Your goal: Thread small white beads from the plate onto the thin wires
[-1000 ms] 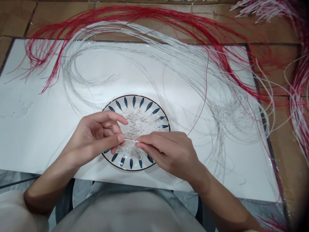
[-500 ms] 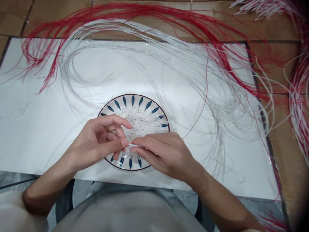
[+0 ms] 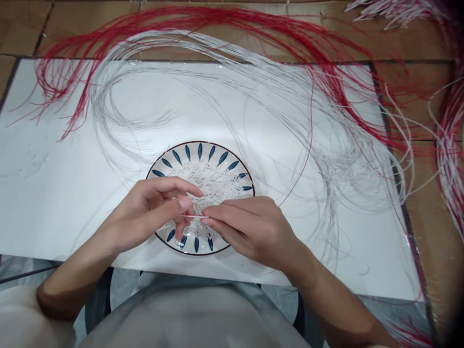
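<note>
Left hand (image 3: 152, 215) shifted, now hiding part of the plate (image 3: 232, 164).

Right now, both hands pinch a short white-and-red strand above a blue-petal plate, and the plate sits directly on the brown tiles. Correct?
No: the head view shows the blue-petal plate on a white sheet, not directly on the brown tiles. The rest holds: the left hand and right hand pinch the short white-and-red strand above it.
</note>
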`<state>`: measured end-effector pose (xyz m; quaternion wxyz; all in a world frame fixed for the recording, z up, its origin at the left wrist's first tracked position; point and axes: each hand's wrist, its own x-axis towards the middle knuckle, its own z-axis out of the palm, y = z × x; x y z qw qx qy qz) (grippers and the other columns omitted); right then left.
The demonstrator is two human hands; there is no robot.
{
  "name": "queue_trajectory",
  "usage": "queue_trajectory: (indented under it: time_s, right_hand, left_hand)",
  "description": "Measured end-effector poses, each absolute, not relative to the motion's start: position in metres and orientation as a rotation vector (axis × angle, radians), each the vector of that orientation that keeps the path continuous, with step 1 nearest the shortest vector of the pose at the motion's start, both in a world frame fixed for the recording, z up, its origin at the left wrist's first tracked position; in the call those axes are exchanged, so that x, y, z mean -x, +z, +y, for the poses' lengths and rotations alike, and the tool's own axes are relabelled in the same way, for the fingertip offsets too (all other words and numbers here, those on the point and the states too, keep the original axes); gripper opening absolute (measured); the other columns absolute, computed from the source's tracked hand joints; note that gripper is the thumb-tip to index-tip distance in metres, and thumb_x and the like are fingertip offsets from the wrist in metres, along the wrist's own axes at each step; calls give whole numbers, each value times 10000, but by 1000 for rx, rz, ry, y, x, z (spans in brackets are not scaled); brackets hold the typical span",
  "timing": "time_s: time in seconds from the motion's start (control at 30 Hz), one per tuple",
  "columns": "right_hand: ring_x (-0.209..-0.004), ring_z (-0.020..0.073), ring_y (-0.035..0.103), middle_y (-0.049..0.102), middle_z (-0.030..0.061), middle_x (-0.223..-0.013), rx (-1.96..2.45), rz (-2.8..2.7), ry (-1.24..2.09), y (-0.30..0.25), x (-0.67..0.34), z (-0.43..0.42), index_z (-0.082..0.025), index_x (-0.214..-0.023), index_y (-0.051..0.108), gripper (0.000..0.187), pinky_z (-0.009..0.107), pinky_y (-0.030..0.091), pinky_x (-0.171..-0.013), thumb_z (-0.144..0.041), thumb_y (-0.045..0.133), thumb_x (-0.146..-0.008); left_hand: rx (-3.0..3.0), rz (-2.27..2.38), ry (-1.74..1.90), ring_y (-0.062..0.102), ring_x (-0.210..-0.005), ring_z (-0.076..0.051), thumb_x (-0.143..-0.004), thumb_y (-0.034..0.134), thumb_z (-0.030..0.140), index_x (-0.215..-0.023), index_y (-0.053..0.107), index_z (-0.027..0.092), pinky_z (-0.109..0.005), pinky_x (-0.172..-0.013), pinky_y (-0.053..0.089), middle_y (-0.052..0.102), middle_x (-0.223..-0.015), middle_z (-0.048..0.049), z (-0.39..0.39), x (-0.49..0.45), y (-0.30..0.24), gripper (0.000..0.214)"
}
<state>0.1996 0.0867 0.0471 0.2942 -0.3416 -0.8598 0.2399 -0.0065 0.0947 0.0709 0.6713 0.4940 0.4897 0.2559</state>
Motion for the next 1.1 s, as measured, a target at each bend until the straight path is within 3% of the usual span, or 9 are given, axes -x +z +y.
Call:
queue_trajectory:
  time_s: [0.17, 0.37, 0.63, 0.9, 1.1]
  right_hand:
    - [-549, 85, 545, 655, -6, -667, 890, -2309, 617, 48, -200, 86, -143, -881, 671, 178, 209, 390, -504, -220, 518, -929]
    - [-580, 73, 573, 647, -24, -686, 850, -2209, 819, 52, -201, 89, -158, -922, 638, 128, 191, 406, -520, -202, 517, -918]
    - [-587, 66, 592, 677, -9, -702, 843, -1839, 1144, 59, -194, 87, -154, -813, 664, 68, 164, 470, -548, -159, 607, -851]
    - [-521, 79, 604, 672, 7, -680, 819, -1395, 1485, 58, -193, 86, -136, -773, 667, 124, 182, 511, -487, -253, 706, -781]
    - [-494, 76, 591, 665, 7, -641, 684, -1244, 1678, 60, -197, 90, -126, -732, 670, 135, 171, 489, -463, -243, 734, -753]
  left_hand:
    - [-1204, 1108, 439, 567, -519, -89, -787, 647, 246, -733, 672, 165, -181, -486, 493, 619, -621, 1, 93, 4, 71, 101]
    - [-1184, 1083, 456, 562, -528, -96, -761, 650, 214, -683, 666, 161, -200, -504, 488, 614, -614, -9, 95, 5, 73, 96]
    - [-1088, 886, 518, 594, -585, -120, -677, 740, 164, -690, 736, 158, -213, -518, 499, 664, -653, -45, 102, 7, 74, 15]
    - [-1051, 905, 878, 673, -663, -129, -689, 758, 149, -765, 737, 187, -224, -635, 555, 715, -715, -17, 89, -13, 80, 88]
    - [-1181, 918, 1013, 665, -622, -133, -705, 748, 165, -784, 761, 173, -236, -612, 558, 710, -682, -26, 82, -30, 92, 79]
